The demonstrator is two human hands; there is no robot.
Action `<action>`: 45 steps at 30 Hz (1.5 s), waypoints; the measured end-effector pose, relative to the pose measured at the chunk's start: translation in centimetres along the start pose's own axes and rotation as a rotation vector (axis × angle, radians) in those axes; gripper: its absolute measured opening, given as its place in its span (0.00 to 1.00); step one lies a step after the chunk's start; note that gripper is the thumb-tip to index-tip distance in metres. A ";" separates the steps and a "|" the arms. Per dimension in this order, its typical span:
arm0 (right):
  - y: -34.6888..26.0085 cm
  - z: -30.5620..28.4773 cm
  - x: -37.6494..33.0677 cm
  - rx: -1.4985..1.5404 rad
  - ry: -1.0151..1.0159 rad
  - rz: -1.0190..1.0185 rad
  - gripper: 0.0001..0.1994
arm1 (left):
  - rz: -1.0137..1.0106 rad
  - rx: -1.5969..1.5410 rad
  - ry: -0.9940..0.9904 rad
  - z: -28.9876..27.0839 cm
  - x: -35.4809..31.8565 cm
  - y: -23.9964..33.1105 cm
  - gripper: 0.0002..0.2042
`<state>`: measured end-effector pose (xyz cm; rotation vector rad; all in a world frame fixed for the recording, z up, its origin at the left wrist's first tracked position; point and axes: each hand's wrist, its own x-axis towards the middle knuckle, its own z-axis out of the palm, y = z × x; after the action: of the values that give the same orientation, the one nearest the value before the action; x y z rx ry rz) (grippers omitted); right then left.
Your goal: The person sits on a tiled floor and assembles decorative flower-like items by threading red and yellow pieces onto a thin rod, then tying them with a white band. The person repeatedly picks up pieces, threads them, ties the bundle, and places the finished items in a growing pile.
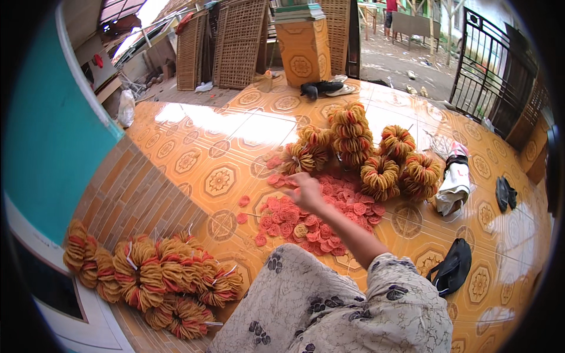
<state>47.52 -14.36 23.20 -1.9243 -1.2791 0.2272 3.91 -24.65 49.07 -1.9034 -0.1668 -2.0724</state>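
One hand shows, reaching out from a patterned sleeve over a spread of loose pink-red round crackers on the orange tiled floor. I take it for the right hand. Its fingers curl down onto the far edge of the spread; whether they pinch a cracker I cannot tell. Behind the spread stand six tied yellow-and-red cracker bundles. More such bundles lie heaped at the person's left, too tangled to count.
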 end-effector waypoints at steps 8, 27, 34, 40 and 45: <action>26.0 -13.3 -4.0 -0.859 -0.135 0.411 0.43 | -1.387 -0.143 -1.006 8.9 -26.2 1.2 0.22; -3.9 20.1 5.3 0.649 -0.341 -0.194 0.30 | -1.172 0.146 -1.550 16.9 -47.3 -6.8 0.32; 11.8 10.7 18.6 -0.487 0.250 0.330 0.42 | -1.174 -0.033 -1.412 19.0 -47.1 -9.7 0.32; 17.3 10.2 17.9 -0.767 0.116 0.082 0.23 | -1.198 -0.270 -1.228 28.5 -44.4 -11.2 0.32; 16.3 11.4 19.4 -0.325 0.152 0.301 0.29 | -0.887 -0.194 -1.292 35.8 -42.4 -13.9 0.33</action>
<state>61.89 5.00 9.47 -2.3628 -0.9673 0.0219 36.08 5.75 12.82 -3.3724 -1.2885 -0.7389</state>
